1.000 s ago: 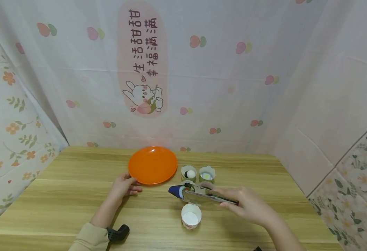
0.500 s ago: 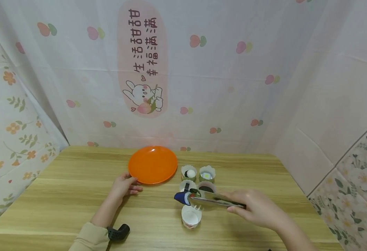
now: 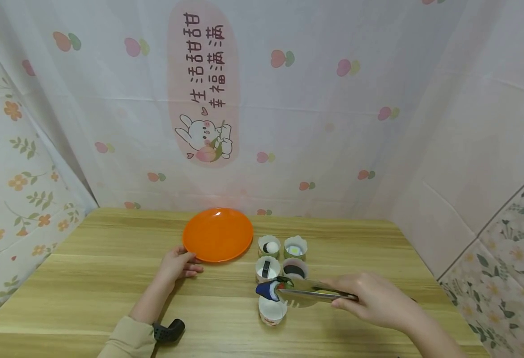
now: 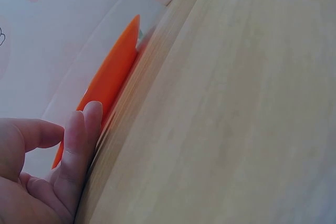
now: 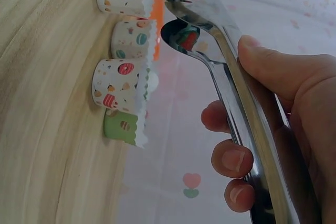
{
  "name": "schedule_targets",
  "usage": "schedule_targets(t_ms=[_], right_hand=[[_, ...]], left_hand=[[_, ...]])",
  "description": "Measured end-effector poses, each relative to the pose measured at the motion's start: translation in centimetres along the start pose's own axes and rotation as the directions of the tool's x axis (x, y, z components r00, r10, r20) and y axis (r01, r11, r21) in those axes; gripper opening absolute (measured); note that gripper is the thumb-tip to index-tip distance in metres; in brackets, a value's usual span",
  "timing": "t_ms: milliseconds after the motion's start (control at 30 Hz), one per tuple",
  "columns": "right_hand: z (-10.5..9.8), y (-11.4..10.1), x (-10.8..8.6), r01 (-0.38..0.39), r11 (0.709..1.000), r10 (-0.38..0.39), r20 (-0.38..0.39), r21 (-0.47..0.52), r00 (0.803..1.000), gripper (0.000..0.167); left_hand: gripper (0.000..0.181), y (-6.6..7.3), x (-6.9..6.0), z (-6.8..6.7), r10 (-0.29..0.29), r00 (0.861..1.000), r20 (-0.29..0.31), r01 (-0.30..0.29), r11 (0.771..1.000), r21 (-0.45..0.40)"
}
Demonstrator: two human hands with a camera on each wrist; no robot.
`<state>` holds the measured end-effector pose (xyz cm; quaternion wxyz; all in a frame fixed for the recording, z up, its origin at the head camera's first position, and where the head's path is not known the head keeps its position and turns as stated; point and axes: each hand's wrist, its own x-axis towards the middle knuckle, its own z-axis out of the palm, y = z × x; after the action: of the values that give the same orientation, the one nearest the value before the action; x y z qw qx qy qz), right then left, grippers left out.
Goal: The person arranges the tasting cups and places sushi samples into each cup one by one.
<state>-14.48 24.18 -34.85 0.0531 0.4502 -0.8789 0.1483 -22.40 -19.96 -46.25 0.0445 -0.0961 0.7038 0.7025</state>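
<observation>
At its near left edge, the orange plate (image 3: 218, 234) is pinched between the thumb and fingers of my left hand (image 3: 174, 267). My right hand (image 3: 369, 299) grips metal tongs (image 3: 317, 294), with a spoon-shaped tip and a fork-like tip in the right wrist view. Between those tips is a toy sushi hand roll (image 3: 267, 290), dark blue outside with white, red and green at its end. The roll hangs over the nearest paper cup (image 3: 272, 315), whose white inside is partly hidden by it.
Behind the nearest cup stand several more paper cups: one with a white ball and black piece (image 3: 271, 247), one with a white and yellow piece (image 3: 294, 250), and two with black pieces (image 3: 266, 269). A black curved device (image 3: 169, 331) is by the left sleeve.
My right hand has moved right and toward me with the tongs and hand roll, from over the middle cups to over the nearest cup. My left hand and the plate stay put.
</observation>
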Motion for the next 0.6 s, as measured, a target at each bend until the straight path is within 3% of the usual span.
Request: schedule_targets(t_ms=[233, 600], right_hand=[[-0.34, -0.13, -0.36, 0.036, 0.998, -0.037, -0.015, -0.042, 0.999, 0.035], [-0.71, -0.68, -0.13, 0.054, 0.994, -0.051, 0.036, -0.100, 0.998, 0.038]], left_hand=[[0.033, 0.05, -0.06, 0.02, 0.008, 1.000, 0.001, -0.008, 1.000, 0.006], [0.036, 0.10, -0.10, 0.00, 0.004, 1.000, 0.003, -0.004, 1.000, 0.000]])
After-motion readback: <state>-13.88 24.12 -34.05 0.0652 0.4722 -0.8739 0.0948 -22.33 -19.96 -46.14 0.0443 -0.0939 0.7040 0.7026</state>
